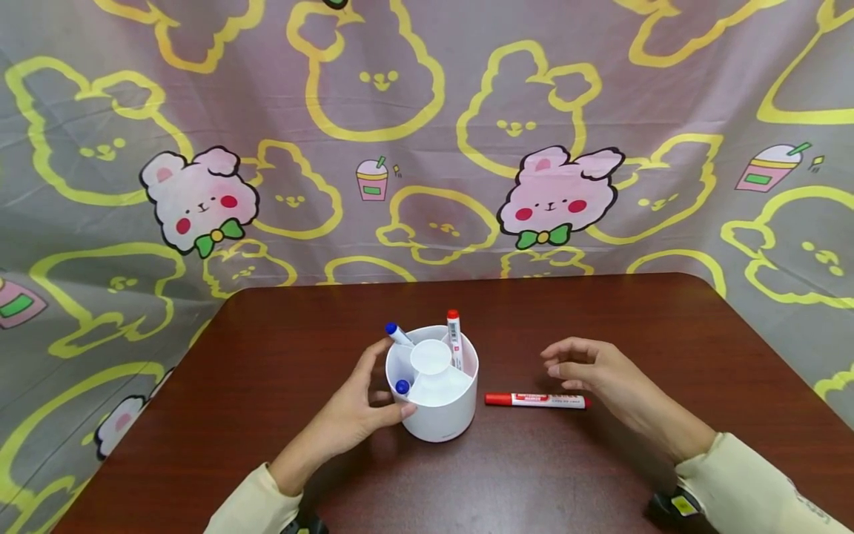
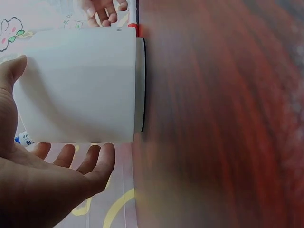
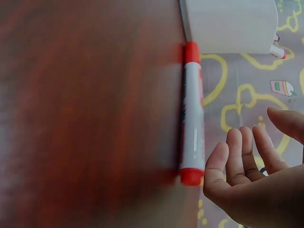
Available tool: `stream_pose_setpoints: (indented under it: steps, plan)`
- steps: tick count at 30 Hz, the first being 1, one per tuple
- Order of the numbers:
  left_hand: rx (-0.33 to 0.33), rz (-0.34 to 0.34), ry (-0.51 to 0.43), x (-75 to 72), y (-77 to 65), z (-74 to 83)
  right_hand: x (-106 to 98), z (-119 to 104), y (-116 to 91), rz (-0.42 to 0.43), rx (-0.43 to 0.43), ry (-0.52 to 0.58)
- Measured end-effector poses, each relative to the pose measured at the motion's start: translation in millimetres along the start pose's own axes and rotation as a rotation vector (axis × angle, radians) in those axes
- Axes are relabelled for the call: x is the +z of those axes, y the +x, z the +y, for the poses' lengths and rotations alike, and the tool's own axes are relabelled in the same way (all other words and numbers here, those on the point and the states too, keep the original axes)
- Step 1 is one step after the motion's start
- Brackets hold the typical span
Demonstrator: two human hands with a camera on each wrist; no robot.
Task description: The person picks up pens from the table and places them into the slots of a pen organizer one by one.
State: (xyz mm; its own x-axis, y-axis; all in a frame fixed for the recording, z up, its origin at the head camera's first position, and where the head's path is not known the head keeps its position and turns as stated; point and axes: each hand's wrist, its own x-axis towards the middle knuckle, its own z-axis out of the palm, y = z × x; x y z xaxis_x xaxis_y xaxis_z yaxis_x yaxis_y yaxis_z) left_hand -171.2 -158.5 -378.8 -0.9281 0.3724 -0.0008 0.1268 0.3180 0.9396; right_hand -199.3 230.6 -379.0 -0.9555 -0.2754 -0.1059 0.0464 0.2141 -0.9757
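Note:
A white round pen holder (image 1: 440,419) with compartments stands upright on the table. My left hand (image 1: 350,411) grips its left side, thumb on the near wall and fingers round the far side. In it are two blue-capped markers, one leaning at the back left (image 1: 400,335) and one low at the front left (image 1: 402,387), plus a red-capped whiteboard marker (image 1: 455,337) at the back right. Another red marker (image 1: 537,401) lies flat on the table, right of the holder. Just beyond its right end hovers my right hand (image 1: 603,371), fingers loosely bent, holding nothing; the right wrist view shows a gap between fingertips and marker (image 3: 193,114).
The dark brown wooden table (image 1: 320,319) has a rounded far right corner. Behind and beside it hangs a curtain (image 1: 414,89) printed with cartoon animals and cups.

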Motion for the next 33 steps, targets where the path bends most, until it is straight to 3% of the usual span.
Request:
stream_pose_setpoints:
  steps: [10,16,22,33]
  plan:
    - [0.064,0.02,0.017,3.0,2.9,-1.1,-5,14,-10,0.033,0.008,-0.062]
    - [0.047,0.021,0.02,2.6,1.4,0.6,-8,16,-14,0.065,0.025,-0.117]
    - [0.019,0.008,0.013,1.6,0.8,0.3,-11,18,-16,0.05,0.043,-0.149]
    - [0.074,0.018,0.045,1.9,0.5,-2.0,-7,20,-17,0.007,0.04,-0.184]
